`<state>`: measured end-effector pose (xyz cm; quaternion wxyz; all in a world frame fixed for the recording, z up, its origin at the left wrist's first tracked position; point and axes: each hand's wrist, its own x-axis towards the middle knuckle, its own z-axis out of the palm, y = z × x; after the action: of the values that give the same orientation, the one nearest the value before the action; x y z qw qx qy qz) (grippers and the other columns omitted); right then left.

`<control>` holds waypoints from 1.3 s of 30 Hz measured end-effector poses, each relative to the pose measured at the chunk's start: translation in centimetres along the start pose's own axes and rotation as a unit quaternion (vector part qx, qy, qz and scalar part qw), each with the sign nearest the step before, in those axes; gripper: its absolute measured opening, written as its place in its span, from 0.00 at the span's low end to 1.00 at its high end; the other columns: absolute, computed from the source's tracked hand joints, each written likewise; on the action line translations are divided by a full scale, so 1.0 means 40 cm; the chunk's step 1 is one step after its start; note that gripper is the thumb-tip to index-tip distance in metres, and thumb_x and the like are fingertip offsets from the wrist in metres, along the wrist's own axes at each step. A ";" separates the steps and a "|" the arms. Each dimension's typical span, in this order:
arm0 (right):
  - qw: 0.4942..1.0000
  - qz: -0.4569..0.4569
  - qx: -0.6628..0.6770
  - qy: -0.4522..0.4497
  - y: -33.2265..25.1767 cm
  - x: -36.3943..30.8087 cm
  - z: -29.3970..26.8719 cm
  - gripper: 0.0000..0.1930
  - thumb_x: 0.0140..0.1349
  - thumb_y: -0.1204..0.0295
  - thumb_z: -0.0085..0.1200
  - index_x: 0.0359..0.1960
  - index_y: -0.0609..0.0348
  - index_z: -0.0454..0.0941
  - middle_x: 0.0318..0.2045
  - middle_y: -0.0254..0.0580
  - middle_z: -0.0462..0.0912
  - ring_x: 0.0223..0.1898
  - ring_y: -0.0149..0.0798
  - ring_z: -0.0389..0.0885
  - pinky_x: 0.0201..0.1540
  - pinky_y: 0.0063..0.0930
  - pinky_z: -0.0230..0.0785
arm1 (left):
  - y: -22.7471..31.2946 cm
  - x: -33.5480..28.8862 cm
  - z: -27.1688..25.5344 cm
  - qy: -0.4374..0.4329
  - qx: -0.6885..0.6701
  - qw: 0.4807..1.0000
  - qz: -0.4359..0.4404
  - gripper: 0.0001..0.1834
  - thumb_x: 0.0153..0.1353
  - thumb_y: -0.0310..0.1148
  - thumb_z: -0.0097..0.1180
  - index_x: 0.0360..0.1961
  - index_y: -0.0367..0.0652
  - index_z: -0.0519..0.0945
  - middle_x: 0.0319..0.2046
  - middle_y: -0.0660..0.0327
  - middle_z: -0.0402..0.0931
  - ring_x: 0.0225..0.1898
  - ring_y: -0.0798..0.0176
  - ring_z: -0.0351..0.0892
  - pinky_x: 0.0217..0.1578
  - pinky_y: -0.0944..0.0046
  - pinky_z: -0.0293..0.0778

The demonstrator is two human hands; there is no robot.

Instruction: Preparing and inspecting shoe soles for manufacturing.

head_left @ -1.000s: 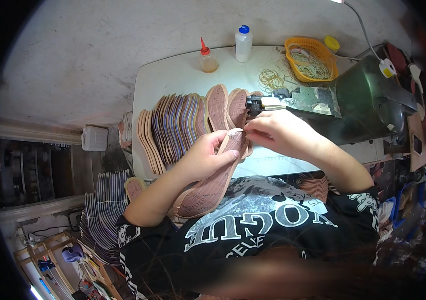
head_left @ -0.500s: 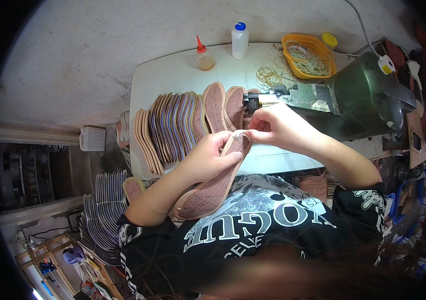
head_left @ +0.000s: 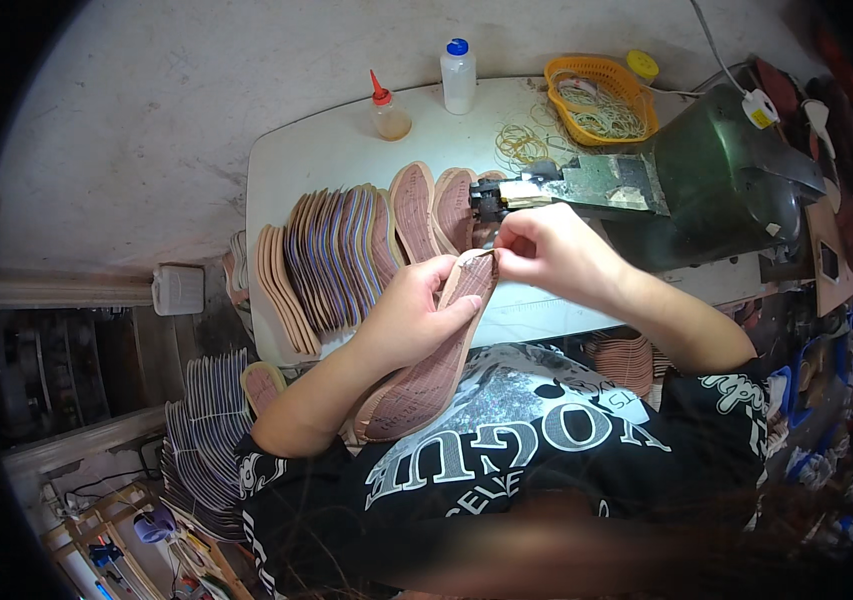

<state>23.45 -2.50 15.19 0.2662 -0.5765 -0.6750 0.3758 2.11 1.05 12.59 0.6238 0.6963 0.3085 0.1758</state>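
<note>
A brown insole (head_left: pixel 424 375) with a tan edge slants across my front, its wide end low against my shirt. My left hand (head_left: pixel 411 312) is closed around its narrow upper part, thumb flat on the lined face. At the tip of that end, my right hand (head_left: pixel 546 255) is closed in a pinch against the edge. A small dark flap or gap shows there; what the fingertips grip is too small to make out. Just beyond stands the head of a green sewing machine (head_left: pixel 611 185), with other brown insoles (head_left: pixel 413 212) lying beside it.
A long row of insoles (head_left: pixel 331 255) stands on edge across the white table (head_left: pixel 316 150). Farther back are a red-tipped bottle (head_left: pixel 390 118), a blue-capped bottle (head_left: pixel 458 80) and a yellow basket (head_left: pixel 601 100) of thread or bands. Tied insole stacks (head_left: pixel 211 430) sit lower left.
The insole's tip has tilted, and a dark flap or gap now shows where a pale grey patch was. My right hand still pinches beside it. The whole view has shifted slightly.
</note>
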 end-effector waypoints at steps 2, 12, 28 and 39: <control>0.985 0.094 0.134 -0.049 0.015 0.005 -0.003 0.09 0.55 0.71 0.58 0.27 0.67 0.76 0.20 0.35 0.78 0.23 0.25 0.74 0.27 0.23 0.70 | 0.012 -0.006 0.000 0.003 0.017 1.000 -0.005 0.16 0.56 0.32 0.57 0.42 0.32 0.76 0.29 0.55 0.79 0.31 0.66 0.78 0.36 0.64 0.74; 0.994 -0.051 -0.079 0.053 0.010 -0.020 0.003 0.09 0.50 0.70 0.58 0.24 0.65 0.77 0.18 0.48 0.78 0.22 0.42 0.79 0.29 0.32 0.72 | 0.013 0.011 0.003 -0.019 0.024 0.999 -0.022 0.16 0.57 0.32 0.57 0.44 0.33 0.76 0.31 0.57 0.79 0.33 0.68 0.77 0.37 0.65 0.73; 0.808 0.124 0.572 0.060 0.092 -0.036 0.142 0.14 0.66 0.66 0.52 0.40 0.68 0.76 0.32 0.45 0.83 0.31 0.35 0.84 0.34 0.26 0.78 | 0.059 0.243 -0.162 -0.242 0.205 0.941 -0.121 0.16 0.62 0.42 0.58 0.34 0.36 0.79 0.24 0.69 0.75 0.28 0.77 0.68 0.31 0.69 0.70; 0.755 0.150 0.631 0.092 0.103 0.041 0.137 0.16 0.67 0.67 0.49 0.43 0.73 0.76 0.38 0.51 0.82 0.36 0.37 0.83 0.41 0.28 0.78 | 0.035 0.454 -0.193 -0.342 0.218 0.906 -0.118 0.12 0.61 0.37 0.58 0.30 0.37 0.79 0.23 0.68 0.74 0.30 0.75 0.68 0.33 0.67 0.69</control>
<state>21.18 -1.76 8.56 0.5713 -0.4029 -0.1617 0.6965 11.12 18.65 12.64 0.5398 0.7909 0.1865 -0.2195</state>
